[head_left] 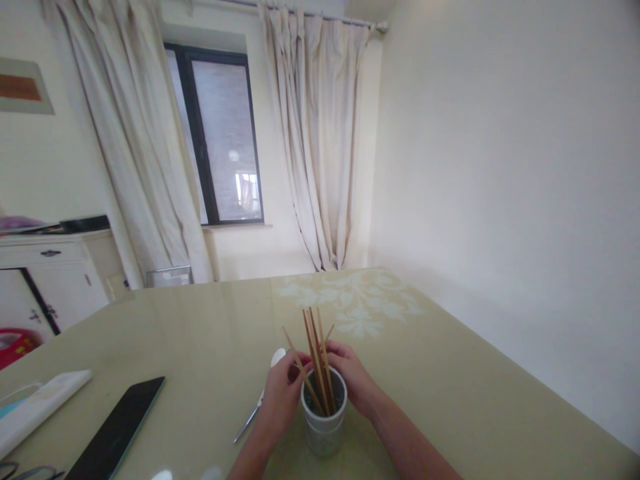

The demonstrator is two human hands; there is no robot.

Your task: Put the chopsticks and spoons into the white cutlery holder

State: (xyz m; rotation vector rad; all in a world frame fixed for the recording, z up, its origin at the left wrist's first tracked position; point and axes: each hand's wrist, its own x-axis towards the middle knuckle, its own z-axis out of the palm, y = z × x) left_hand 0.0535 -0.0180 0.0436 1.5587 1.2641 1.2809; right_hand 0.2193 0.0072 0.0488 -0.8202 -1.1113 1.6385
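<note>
A pale ceramic cup stands on the green glass table close to me, with several wooden chopsticks leaning in it. My left hand curls round the cup's left rim, fingers closed near the chopsticks. My right hand curls round the right rim, its fingers touching the sticks. A metal spoon lies on the table just left of the left hand, partly hidden by it.
A black tablet lies at the front left, with a folded white cloth beyond it. A white cabinet stands at the far left. Curtains and a window are behind the table. A wall runs along the right.
</note>
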